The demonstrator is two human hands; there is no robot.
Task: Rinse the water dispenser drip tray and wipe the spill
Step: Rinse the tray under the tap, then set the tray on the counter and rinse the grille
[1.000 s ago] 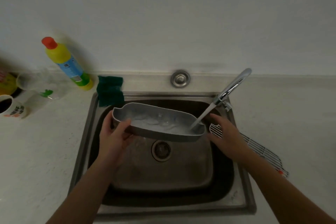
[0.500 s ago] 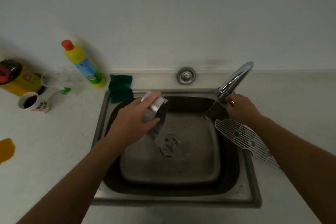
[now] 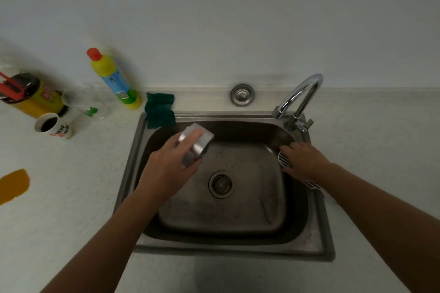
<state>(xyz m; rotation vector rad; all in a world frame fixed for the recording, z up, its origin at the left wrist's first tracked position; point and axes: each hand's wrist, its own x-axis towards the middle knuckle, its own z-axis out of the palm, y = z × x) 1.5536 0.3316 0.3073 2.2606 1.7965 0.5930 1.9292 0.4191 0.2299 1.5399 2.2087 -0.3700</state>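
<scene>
My left hand (image 3: 166, 164) grips the grey drip tray (image 3: 198, 143), tipped on end over the left side of the steel sink (image 3: 133, 173). My right hand (image 3: 303, 160) lies on the white slotted grille (image 3: 284, 158) at the sink's right rim; its fingers cover most of the grille, and whether they grip it I cannot tell. The tap (image 3: 297, 97) stands at the back right with no water running. An orange-brown spill (image 3: 13, 185) lies on the counter at the far left. A green cloth (image 3: 159, 109) hangs over the sink's back left corner.
A yellow bottle with a red cap (image 3: 112, 78) leans by the wall. Left of it are a yellow tin (image 3: 31, 95), a clear cup (image 3: 81, 104) and a paper cup of dark drink (image 3: 52, 126). A round metal plug (image 3: 242, 94) sits behind the sink.
The water stream has stopped. My right hand left the tap handle and came down onto the grille. My left hand still holds the tray tipped on end over the sink.
</scene>
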